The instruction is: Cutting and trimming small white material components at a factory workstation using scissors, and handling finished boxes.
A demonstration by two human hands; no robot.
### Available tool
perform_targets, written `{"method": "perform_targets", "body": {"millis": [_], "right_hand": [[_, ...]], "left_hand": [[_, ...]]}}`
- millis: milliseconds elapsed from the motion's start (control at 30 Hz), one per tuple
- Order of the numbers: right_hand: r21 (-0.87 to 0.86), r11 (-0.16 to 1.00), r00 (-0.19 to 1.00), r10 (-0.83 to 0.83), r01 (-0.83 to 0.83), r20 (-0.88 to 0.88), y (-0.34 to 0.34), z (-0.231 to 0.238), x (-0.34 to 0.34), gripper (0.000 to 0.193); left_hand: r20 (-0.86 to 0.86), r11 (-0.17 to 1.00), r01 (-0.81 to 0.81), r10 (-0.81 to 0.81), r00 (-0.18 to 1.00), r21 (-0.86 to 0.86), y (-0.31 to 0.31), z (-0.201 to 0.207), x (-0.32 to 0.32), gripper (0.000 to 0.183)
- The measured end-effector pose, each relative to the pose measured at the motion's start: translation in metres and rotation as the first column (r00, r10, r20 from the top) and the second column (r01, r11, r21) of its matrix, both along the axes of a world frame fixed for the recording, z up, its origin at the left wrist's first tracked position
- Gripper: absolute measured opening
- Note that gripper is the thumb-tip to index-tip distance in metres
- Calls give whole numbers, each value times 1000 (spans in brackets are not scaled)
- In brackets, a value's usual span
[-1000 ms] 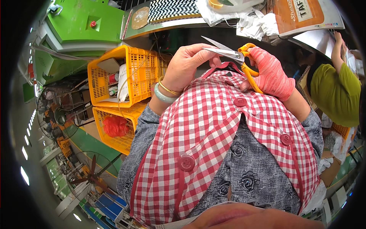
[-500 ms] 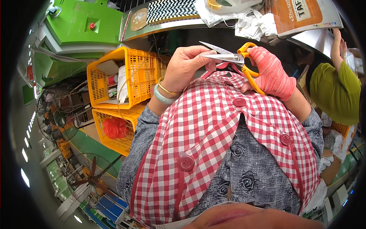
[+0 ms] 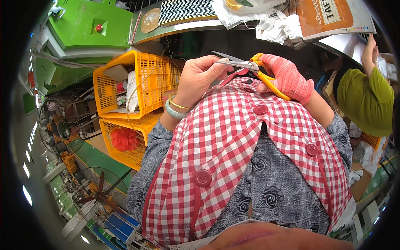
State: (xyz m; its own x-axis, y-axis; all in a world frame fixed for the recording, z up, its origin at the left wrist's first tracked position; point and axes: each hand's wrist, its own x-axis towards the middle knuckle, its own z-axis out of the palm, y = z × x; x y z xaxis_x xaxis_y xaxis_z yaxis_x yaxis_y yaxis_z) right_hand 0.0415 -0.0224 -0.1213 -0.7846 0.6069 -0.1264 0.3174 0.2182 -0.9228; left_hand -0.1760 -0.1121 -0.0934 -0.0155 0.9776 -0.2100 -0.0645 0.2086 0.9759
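My right hand (image 3: 289, 81), in a pink knit glove that leaves the fingertips bare, grips a pair of scissors (image 3: 273, 85) by its yellow handles. The metal blades stand slightly apart and point left, toward my left hand (image 3: 196, 79). Thumb and fingers of that hand are pinched together right at the blade tips. Whatever lies in the pinch is too small or hidden to make out. A gold bangle and a pale green one circle my left wrist. Below both hands spreads a red and white checked apron (image 3: 221, 133) with large red buttons.
Two yellow crates (image 3: 143, 89) stand to the left, the lower holding a red plastic bag (image 3: 124, 139). A green machine (image 3: 91, 25) is at the far left, above standing fans (image 3: 100, 193). White gloves (image 3: 279, 29) lie on the bench ahead. A person in a green top (image 3: 364, 102) works at right.
Both hands and the scissors have shifted a little to the left. The gap between the blades has narrowed, and the left fingers now meet the blade tips.
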Motion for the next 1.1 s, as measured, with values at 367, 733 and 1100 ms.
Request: {"method": "perform_targets", "body": {"millis": [367,733,1100], "right_hand": [[54,997,998,-62,62,6,-15,5,-29,75],[667,745,998,-55,28,20,-15,5,-30,52],[522,843,990,-140,127,-14,-15,13,-30,56]], "left_hand": [[134,986,-135,148,980,-102,-28,-7,-21,17],[213,982,-187,187,959,-18,-26,-13,-20,16],[9,963,-267,267,964,24,-29,5,-12,28]]}}
